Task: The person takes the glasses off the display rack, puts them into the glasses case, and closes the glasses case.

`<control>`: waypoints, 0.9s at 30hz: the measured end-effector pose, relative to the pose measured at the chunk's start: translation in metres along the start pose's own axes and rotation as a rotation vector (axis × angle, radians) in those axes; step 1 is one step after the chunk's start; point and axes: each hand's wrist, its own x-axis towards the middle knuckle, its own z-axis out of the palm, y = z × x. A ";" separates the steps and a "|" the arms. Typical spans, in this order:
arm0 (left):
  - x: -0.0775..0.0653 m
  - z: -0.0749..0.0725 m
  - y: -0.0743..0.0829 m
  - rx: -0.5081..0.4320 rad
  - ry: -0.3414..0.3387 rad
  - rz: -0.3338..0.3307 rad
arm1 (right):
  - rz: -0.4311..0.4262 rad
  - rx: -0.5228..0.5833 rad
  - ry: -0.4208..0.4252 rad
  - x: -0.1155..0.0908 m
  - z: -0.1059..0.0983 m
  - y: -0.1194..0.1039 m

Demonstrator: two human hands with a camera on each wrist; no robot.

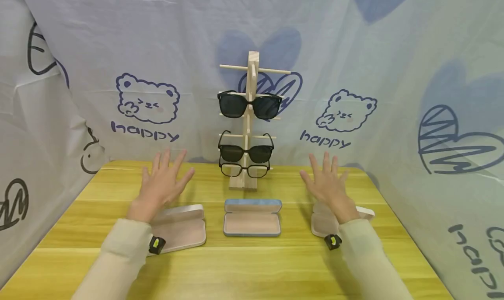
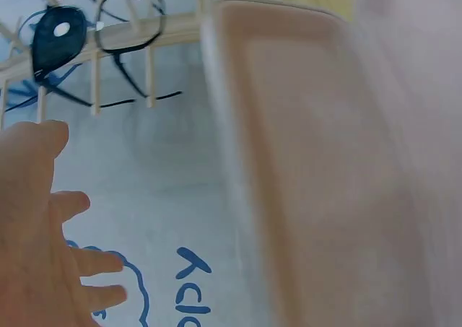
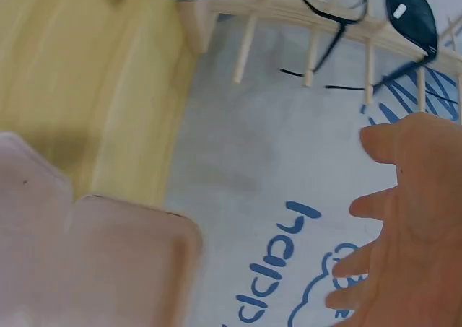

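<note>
My left hand (image 1: 159, 184) hovers with spread fingers over the left glasses case (image 1: 183, 234), holding nothing. Likewise my right hand (image 1: 327, 184) is spread above the right glasses case (image 1: 323, 221), partly covering it. Both cases lie with lids up and pinkish linings showing. Between them a blue glasses case (image 1: 252, 223) also sits with its lid raised. Behind it stands a wooden display rack (image 1: 248, 125). Upper sunglasses (image 1: 250, 105), lower sunglasses (image 1: 246, 153) and clear-lens glasses (image 1: 244, 170) hang on its pegs, the clear pair lowest.
A wood-grain table (image 1: 252, 269) carries everything. A printed cloth (image 1: 204, 29) with bears and hearts hangs behind the rack and along both sides. The rack's thin pegs (image 1: 275, 71) stick out left and right, the top ones bare.
</note>
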 end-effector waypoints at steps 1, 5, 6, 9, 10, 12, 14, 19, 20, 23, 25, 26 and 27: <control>0.001 -0.003 0.000 -0.030 -0.009 0.008 | -0.011 0.012 0.005 0.000 -0.003 0.000; 0.009 -0.020 -0.001 -0.183 -0.009 0.098 | -0.060 0.133 0.026 0.004 -0.018 0.000; 0.011 -0.025 0.000 -0.232 -0.010 0.124 | -0.072 0.179 0.032 0.005 -0.022 0.000; 0.018 -0.039 0.002 -0.370 -0.005 0.187 | -0.079 0.321 0.044 0.009 -0.037 -0.002; 0.020 -0.044 0.004 -0.407 0.004 0.202 | -0.084 0.360 0.055 0.011 -0.043 -0.003; 0.025 -0.055 0.008 -0.468 0.035 0.222 | -0.090 0.433 0.098 0.013 -0.054 -0.007; 0.030 -0.065 0.013 -0.503 0.088 0.242 | -0.095 0.485 0.148 0.016 -0.066 -0.013; 0.044 -0.091 0.029 -0.533 0.181 0.273 | -0.108 0.622 0.227 0.026 -0.091 -0.033; 0.046 -0.095 0.032 -0.532 0.184 0.279 | -0.108 0.648 0.229 0.028 -0.096 -0.037; 0.054 -0.104 0.042 -0.517 0.179 0.298 | -0.107 0.722 0.220 0.034 -0.107 -0.049; 0.058 -0.109 0.049 -0.513 0.172 0.302 | -0.116 0.763 0.211 0.039 -0.113 -0.056; 0.059 -0.112 0.053 -0.514 0.170 0.301 | -0.124 0.783 0.209 0.041 -0.115 -0.060; 0.061 -0.114 0.056 -0.518 0.168 0.302 | -0.131 0.798 0.208 0.043 -0.117 -0.063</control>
